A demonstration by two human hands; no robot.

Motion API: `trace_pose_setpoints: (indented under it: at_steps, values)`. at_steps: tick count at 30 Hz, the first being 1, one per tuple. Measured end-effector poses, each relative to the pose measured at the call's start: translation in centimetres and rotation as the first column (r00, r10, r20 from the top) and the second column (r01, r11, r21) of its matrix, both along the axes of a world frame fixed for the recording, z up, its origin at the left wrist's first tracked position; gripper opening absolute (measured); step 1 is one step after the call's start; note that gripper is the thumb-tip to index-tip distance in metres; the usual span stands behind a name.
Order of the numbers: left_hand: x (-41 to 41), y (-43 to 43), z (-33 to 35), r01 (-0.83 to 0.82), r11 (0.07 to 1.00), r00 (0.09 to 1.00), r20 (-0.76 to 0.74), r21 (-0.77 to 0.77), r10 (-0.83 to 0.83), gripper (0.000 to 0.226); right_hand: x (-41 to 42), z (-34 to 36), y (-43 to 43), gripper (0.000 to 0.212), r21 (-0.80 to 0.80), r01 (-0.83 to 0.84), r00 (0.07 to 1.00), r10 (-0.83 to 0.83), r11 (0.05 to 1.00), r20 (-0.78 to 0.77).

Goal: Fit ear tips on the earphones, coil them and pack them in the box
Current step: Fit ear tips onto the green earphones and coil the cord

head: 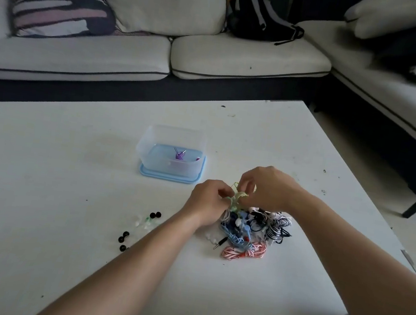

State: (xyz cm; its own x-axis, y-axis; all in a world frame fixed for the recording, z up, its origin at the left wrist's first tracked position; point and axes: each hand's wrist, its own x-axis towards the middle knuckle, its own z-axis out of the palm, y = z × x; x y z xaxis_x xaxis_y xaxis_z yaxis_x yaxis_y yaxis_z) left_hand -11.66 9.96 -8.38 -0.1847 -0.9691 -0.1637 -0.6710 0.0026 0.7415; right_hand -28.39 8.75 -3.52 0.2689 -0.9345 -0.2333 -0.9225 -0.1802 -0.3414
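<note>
Earphones with a thin pale-green cord (236,195) were held, in the head view, between both hands at the far-left edge of the mixed pile of coloured corded earphones (253,227) on the white desk (67,164). The left grip (209,200) pinched the green bundle from the left. The right grip (268,187) pinched a strand from above and to the right. The clear plastic box (172,136), standing on its blue lid, lay farther ahead and to the left, nearer the left grip. Loose black ear tips (155,215) lay left of the left forearm.
</note>
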Motion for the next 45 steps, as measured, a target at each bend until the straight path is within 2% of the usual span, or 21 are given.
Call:
trace_pose_setpoints:
  at_steps: [2, 4, 8, 11, 15, 18, 20, 22, 26, 30, 35, 38, 40, 42, 45]
  values:
    - [0.2, 0.0, 0.0, -0.019, 1.000, 0.999, -0.050, 0.017, 0.020, 0.018, -0.3, 0.5, -0.1, 0.015, -0.041, 0.044, 0.993, -0.039, 0.998, 0.111]
    - [0.6, 0.0, 0.0, -0.015, 0.999, 0.996, -0.092, 0.028, 0.018, 0.021, -0.5, 0.8, -0.3, 0.009, -0.044, 0.102, 0.950, -0.084, 0.994, 0.301]
    - [1.6, 0.1, 0.8, -0.078, 0.997, 0.982, -0.173, 0.010, 0.078, 0.024, -0.2, 1.6, 0.1, 0.009, 0.050, 0.153, 0.790, -0.153, 0.987, 0.594]
    - [2.2, 0.4, 1.9, -0.109, 0.985, 0.928, -0.342, 0.133, 0.148, 0.039, 0.6, 2.3, 0.5, 0.010, 0.132, 0.144, 0.683, -0.194, 0.981, 0.704]
    - [3.0, 1.6, 4.3, -0.039, 0.947, 0.789, -0.572, 0.318, 0.224, 0.031, 1.9, 3.0, 1.0, 0.010, 0.230, 0.149, 0.542, -0.274, 0.962, 0.794]
    - [4.5, 2.7, 5.6, 0.060, 0.882, 0.618, -0.711, 0.468, 0.336, 0.024, 3.2, 3.4, 1.4, 0.014, 0.289, 0.181, 0.437, -0.340, 0.940, 0.833]
    - [5.8, 3.2, 6.2, 0.102, 0.830, 0.508, -0.746, 0.548, 0.431, 0.021, 3.9, 3.5, 1.7, 0.017, 0.335, 0.206, 0.373, -0.390, 0.919, 0.842]
    - [6.9, 3.5, 6.5, 0.108, 0.816, 0.450, -0.760, 0.568, 0.470, 0.019, 4.6, 3.5, 2.0, 0.021, 0.366, 0.233, 0.350, -0.429, 0.901, 0.833]
    - [8.7, 4.0, 6.6, 0.031, 0.866, 0.522, -0.746, 0.500, 0.412, 0.019, 5.9, 3.1, 2.4, 0.023, 0.383, 0.297, 0.372, -0.475, 0.875, 0.797]
    - [9.9, 4.3, 6.2, -0.051, 0.880, 0.588, -0.698, 0.472, 0.409, 0.017, 7.1, 2.2, 2.5, 0.022, 0.437, 0.293, 0.358, -0.522, 0.850, 0.775]
    - [11.8, 4.4, 6.3, -0.108, 0.916, 0.757, -0.566, 0.385, 0.327, 0.012, 8.6, 1.2, 3.5, 0.009, 0.533, 0.169, 0.179, -0.557, 0.829, 0.811]
    - [12.6, 4.7, 6.6, -0.125, 0.927, 0.791, -0.529, 0.354, 0.308, 0.011, 9.6, 1.2, 3.6, 0.011, 0.601, 0.076, 0.103, -0.606, 0.796, 0.789]
    - [12.9, 4.9, 6.6, -0.138, 0.920, 0.755, -0.562, 0.368, 0.338, 0.010, 10.1, 1.4, 3.7, 0.019, 0.633, -0.017, 0.122, -0.627, 0.774, 0.769]
    - [13.0, 5.1, 6.6, -0.136, 0.908, 0.700, -0.610, 0.396, 0.371, 0.007, 10.4, 1.5, 3.8, 0.019, 0.612, -0.087, 0.175, -0.593, 0.786, 0.786]
    - [12.8, 5.2, 6.9, -0.135, 0.898, 0.667, -0.633, 0.418, 0.394, 0.004, 10.7, 1.7, 3.9, 0.006, 0.451, -0.066, 0.341, -0.405, 0.890, 0.848]
